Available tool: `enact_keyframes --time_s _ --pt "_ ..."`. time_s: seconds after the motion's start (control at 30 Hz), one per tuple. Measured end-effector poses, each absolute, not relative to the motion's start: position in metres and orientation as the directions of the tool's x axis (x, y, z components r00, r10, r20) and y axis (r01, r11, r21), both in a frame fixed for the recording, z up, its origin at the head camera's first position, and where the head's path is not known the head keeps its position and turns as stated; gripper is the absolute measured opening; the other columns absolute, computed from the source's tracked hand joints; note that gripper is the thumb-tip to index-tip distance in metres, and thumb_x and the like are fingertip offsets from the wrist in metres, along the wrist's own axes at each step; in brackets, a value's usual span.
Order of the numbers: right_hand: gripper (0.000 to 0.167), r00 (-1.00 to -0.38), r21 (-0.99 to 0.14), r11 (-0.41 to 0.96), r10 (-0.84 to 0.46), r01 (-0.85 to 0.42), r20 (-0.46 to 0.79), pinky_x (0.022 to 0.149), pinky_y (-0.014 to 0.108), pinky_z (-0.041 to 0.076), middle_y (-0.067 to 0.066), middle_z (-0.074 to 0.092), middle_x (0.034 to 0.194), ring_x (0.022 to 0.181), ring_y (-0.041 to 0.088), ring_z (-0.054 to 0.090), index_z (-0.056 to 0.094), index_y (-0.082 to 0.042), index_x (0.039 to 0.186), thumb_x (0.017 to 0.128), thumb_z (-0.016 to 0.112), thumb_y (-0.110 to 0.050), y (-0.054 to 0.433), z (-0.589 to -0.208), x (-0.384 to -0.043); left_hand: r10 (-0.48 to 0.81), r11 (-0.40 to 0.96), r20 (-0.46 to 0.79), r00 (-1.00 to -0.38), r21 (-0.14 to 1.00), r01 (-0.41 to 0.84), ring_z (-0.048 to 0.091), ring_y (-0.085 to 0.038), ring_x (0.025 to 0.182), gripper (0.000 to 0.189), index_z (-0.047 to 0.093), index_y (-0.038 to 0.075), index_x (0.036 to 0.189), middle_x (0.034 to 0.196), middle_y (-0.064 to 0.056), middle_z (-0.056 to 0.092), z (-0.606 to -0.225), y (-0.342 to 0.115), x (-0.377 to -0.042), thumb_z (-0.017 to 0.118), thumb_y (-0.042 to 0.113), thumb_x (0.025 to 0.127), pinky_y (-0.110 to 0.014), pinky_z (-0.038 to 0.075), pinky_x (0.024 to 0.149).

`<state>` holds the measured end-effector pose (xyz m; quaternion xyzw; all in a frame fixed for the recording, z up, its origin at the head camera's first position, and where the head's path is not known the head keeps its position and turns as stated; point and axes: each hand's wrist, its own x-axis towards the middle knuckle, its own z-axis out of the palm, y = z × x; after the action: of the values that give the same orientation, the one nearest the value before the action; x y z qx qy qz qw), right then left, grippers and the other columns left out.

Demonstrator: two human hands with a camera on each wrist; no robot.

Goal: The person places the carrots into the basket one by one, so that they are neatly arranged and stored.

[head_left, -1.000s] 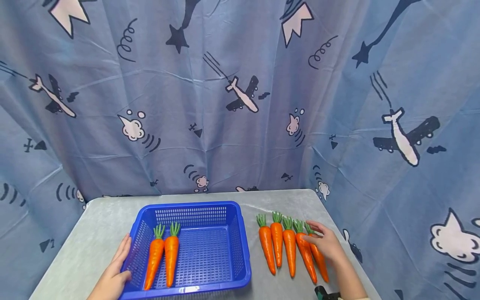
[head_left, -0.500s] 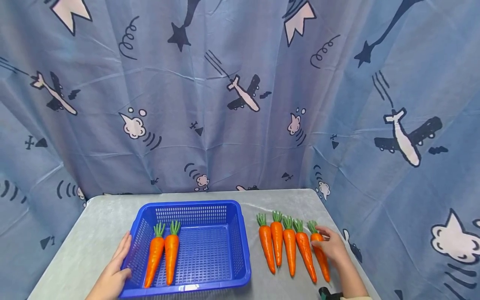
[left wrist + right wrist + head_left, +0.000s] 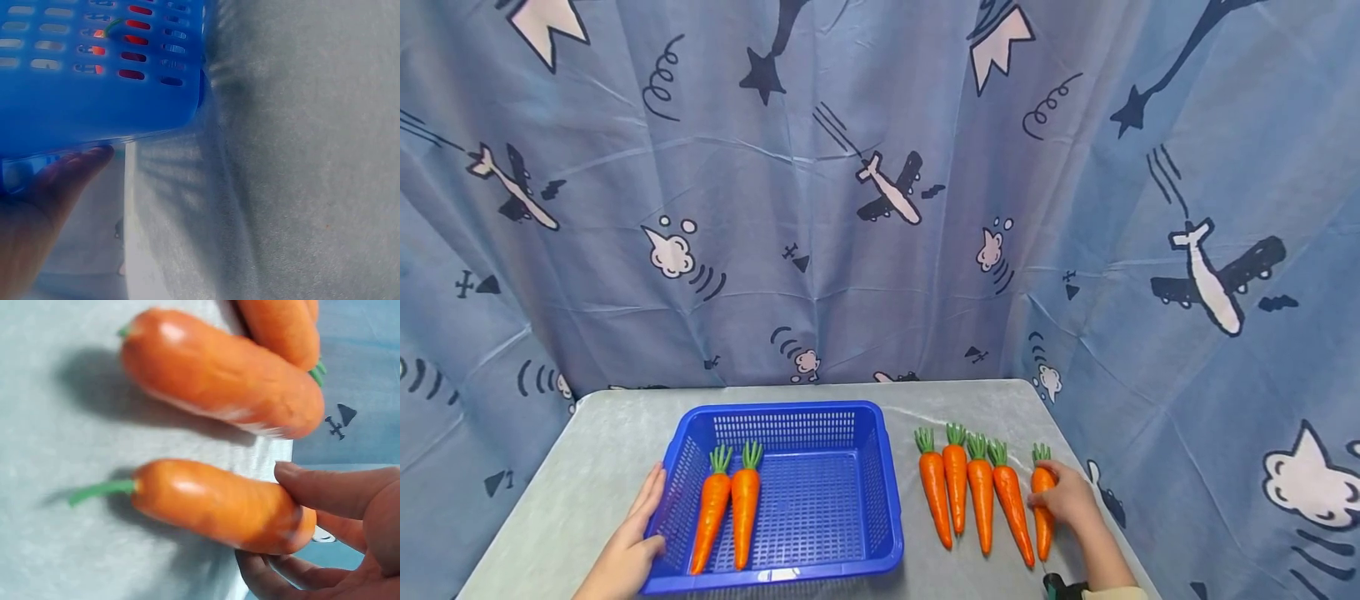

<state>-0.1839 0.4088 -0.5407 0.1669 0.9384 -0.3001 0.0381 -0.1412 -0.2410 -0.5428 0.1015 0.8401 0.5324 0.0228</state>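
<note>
My right hand (image 3: 1070,498) pinches the rightmost carrot (image 3: 1043,542) between thumb and fingers around its upper part. The right wrist view shows the thumb on one side of this carrot (image 3: 206,500) and fingertips beneath it; a thin green strand sticks out of its tip. Several more carrots (image 3: 981,508) lie side by side just left of it, green tops facing away. Along the left side of a blue plastic basket (image 3: 850,569) rests my left hand (image 3: 628,550), its fingers straight and its thumb toward the near left corner. Two carrots (image 3: 744,517) lie inside the basket's left part.
A pale cloth covers the table (image 3: 602,442). Blue curtains (image 3: 760,250) printed with planes hang behind it and close along the right side. The basket's right wall stands between its inside and the carrot row.
The right hand takes hold of the rightmost carrot, which has shifted right and turned more upright in view, widening the gap to its neighbour. The left hand and basket stay put.
</note>
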Motion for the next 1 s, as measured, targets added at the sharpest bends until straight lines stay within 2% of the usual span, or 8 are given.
enact_keyframes --time_s 0.07,0.17,0.3,0.5,0.7,1.0 --pt "0.067 -0.943 -0.552 0.766 0.292 0.331 -0.160 0.077 0.048 0.053 0.037 0.054 0.128 0.097 0.041 0.057 0.052 0.003 0.140 0.080 0.079 -0.010 0.407 -0.534 -0.182 0.198 0.412 0.062 -0.978 0.900 0.141 -0.015 -0.014 0.152 0.094 0.005 -0.006 0.159 0.167 -0.027 -0.006 -0.543 -0.241 -0.141 0.047 -0.015 0.074 0.008 -0.001 0.094" --pt "0.065 -0.947 -0.569 0.760 0.295 0.315 -0.131 0.074 0.046 0.055 0.037 0.053 0.128 0.098 0.042 0.057 0.051 0.002 0.141 0.082 0.076 -0.011 0.401 -0.519 -0.179 0.204 0.416 0.070 -0.976 0.897 0.151 -0.015 -0.007 0.151 0.094 0.006 -0.007 0.158 0.167 -0.027 -0.005 -0.544 -0.242 -0.140 0.047 -0.015 0.074 0.008 -0.001 0.095" --pt "0.065 -0.964 -0.614 0.753 0.262 0.238 -0.051 0.076 0.046 0.057 0.033 0.055 0.133 0.104 0.042 0.058 0.052 -0.001 0.142 0.084 0.077 -0.018 0.388 -0.494 -0.178 0.200 0.415 0.064 -0.978 0.898 0.144 -0.015 -0.011 0.151 0.094 0.005 -0.007 0.158 0.167 -0.027 -0.005 -0.544 -0.242 -0.140 0.047 -0.015 0.075 0.008 -0.001 0.094" --pt "0.071 -0.978 -0.747 0.643 0.207 0.167 -0.040 0.074 0.038 0.060 0.029 0.048 0.143 0.103 0.037 0.066 0.049 -0.006 0.147 0.086 0.078 -0.027 0.364 -0.465 -0.180 0.195 0.410 0.034 -0.980 0.905 0.113 -0.016 -0.035 0.152 0.095 0.003 -0.004 0.159 0.167 -0.025 -0.008 -0.543 -0.242 -0.142 0.047 -0.015 0.075 0.007 -0.003 0.093" --pt "0.068 -0.991 -0.850 0.519 0.130 0.094 -0.030 0.076 0.034 0.061 0.023 0.047 0.147 0.107 0.033 0.068 0.050 -0.011 0.147 0.087 0.078 -0.027 0.337 -0.458 -0.183 0.197 0.411 0.051 -0.979 0.902 0.130 -0.016 -0.024 0.153 0.094 0.004 -0.006 0.158 0.167 -0.026 -0.007 -0.543 -0.241 -0.141 0.047 -0.015 0.075 0.008 -0.001 0.094" --pt "0.064 -1.000 -0.914 0.405 0.012 0.008 -0.003 0.082 0.035 0.059 0.015 0.048 0.148 0.117 0.034 0.062 0.054 -0.018 0.144 0.086 0.080 -0.027 0.298 -0.448 -0.190 0.199 0.410 0.019 -0.980 0.906 0.101 -0.018 -0.032 0.152 0.095 0.002 -0.006 0.158 0.167 -0.026 -0.010 -0.541 -0.241 -0.142 0.047 -0.015 0.075 0.008 -0.003 0.092"
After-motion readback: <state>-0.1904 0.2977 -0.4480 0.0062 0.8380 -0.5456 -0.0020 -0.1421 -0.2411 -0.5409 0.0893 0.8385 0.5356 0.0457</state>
